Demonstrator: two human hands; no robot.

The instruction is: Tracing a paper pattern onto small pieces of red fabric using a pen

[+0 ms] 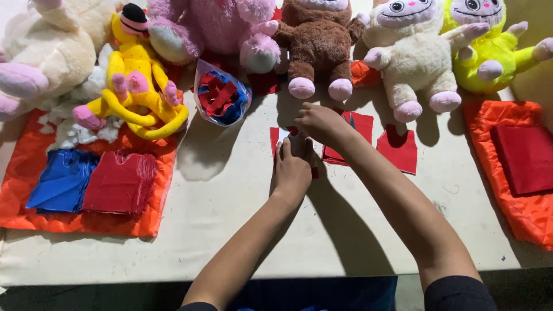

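Matt red cloth pieces [397,151], fuzzy plush toys [319,43]

1. Both bare forearms reached forward from the bottom edge of the view, each with a dark sleeve bunched at the upper arm.
2. The left arm rose from the lower centre and angled up and slightly to the right, wrist straight.
3. The left hand [292,168] lay palm down, its back to the camera, fingers held together and pointing away from the body.
4. The right arm entered from the lower right and ran diagonally up and to the left.
5. The right hand [320,123] was curled, knuckles up, its fingers bent down towards the left hand's fingertips.
6. The two hands met, touching or nearly so; whether either gripped anything could not be told.
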